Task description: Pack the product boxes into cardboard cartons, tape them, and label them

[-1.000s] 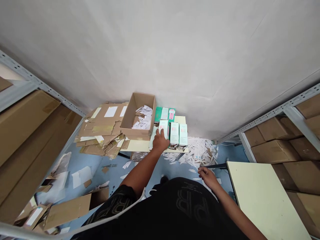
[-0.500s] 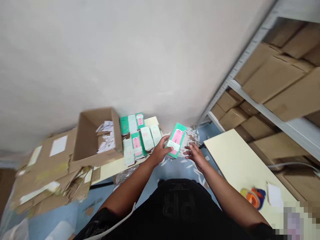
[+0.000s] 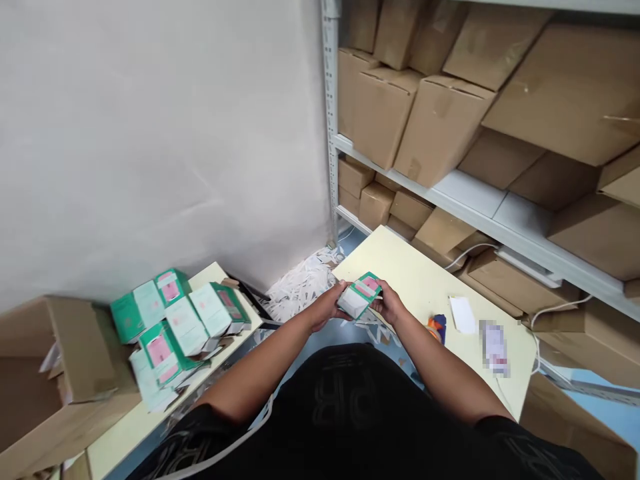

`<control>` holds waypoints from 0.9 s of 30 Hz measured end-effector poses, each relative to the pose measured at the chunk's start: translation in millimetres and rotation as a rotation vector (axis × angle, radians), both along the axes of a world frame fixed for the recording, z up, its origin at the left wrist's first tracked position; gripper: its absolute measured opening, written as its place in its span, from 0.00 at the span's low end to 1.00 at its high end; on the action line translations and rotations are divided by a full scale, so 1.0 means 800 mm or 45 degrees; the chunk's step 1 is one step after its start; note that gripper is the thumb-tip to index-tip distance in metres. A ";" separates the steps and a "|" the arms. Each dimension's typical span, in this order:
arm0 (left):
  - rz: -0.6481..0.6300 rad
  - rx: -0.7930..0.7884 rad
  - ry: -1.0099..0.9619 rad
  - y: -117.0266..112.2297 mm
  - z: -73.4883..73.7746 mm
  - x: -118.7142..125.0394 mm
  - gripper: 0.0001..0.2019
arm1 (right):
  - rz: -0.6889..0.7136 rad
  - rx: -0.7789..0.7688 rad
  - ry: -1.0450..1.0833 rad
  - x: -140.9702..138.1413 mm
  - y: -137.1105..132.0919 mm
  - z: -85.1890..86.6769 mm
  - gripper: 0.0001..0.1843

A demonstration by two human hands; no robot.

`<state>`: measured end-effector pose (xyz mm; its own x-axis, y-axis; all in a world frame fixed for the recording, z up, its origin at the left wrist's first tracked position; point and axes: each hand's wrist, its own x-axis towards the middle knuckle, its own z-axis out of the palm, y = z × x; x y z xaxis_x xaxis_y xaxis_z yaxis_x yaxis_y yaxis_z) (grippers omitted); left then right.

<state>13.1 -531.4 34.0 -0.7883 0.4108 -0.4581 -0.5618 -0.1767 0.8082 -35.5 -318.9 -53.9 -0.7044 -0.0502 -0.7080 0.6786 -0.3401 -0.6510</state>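
A small green, white and pink box (image 3: 361,295) is held between both hands in front of my body, tilted, close to the near corner of the right-hand table. My left hand (image 3: 326,308) grips its left side. My right hand (image 3: 389,303) is closed around its right end, with some fingers hidden behind or under it. On the left-hand table, similar green and white boxes (image 3: 187,327) lie in a group, several with pink panels showing.
An open cardboard carton (image 3: 83,360) stands at the left with paper inside. White paper strips (image 3: 307,280) cover the floor by the wall. The right-hand table (image 3: 400,267) bears a white paper (image 3: 463,315) and tape rolls (image 3: 437,328). Beyond it, a metal shelf (image 3: 370,160) holds cardboard boxes.
My view has swung right, towards the shelf and right-hand table. My right hand, earlier apart from the box with fingers spread, now holds it too. The box is tipped differently.
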 end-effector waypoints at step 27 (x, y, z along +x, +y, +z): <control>-0.742 -0.810 0.665 0.135 -0.101 -0.250 0.22 | 0.105 1.497 1.075 -0.052 0.102 -0.048 0.30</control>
<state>-187.1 -423.3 -47.0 -0.7069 0.5957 -0.3813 0.0284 0.5626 0.8263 -77.1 -236.9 -92.0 -0.9484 0.1962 0.2492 -0.0503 0.6827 -0.7290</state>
